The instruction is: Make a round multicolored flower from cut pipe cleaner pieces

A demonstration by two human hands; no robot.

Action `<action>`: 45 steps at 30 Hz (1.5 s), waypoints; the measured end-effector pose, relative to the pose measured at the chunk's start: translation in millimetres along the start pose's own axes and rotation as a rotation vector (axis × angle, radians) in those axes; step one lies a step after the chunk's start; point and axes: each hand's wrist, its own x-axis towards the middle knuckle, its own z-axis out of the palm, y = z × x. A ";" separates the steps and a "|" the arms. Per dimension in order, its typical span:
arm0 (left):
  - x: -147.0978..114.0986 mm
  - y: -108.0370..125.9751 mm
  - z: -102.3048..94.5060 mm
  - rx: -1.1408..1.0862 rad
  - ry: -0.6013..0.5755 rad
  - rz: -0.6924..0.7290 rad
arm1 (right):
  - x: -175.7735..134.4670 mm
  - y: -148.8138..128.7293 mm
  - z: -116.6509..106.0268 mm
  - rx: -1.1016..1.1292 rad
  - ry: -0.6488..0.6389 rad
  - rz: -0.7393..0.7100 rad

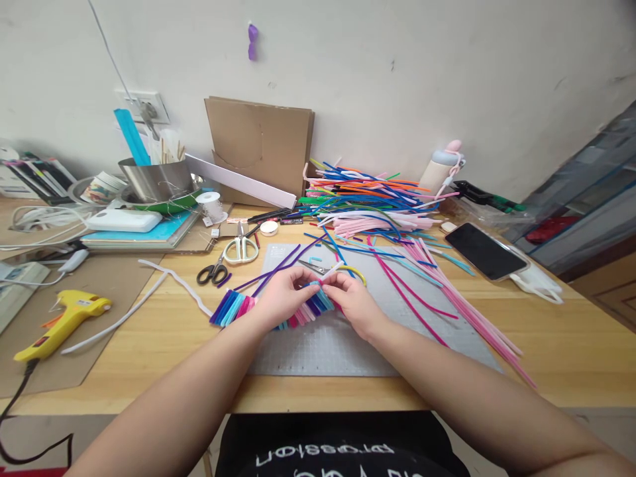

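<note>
I have my left hand [285, 293] pinching the upper edge of the striped row [302, 316] of short fuzzy stems, thumb against forefinger. My right hand [356, 303] pinches close beside it, at the row's right end; a pale stem [334, 270] pokes up between the two, its lower end hidden from me. The row lies over the near-left part of the grey cutting mat [308, 354], its left end past the mat's edge. I'd keep the left pinch firm and near the join, let the right fingers do the fine work, and press lightly so the pile isn't crushed. The scissors with the yellow handle [355, 270] sit just behind my fingers, so I'd mind the blades. Farther out lie the stem heap [370, 215] and, well left, the glue gun [64, 324].
</note>
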 end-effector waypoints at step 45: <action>1.7 -5.5 0.8 -0.123 0.015 -0.029 | -4.7 -0.7 1.3 -0.154 0.029 -0.134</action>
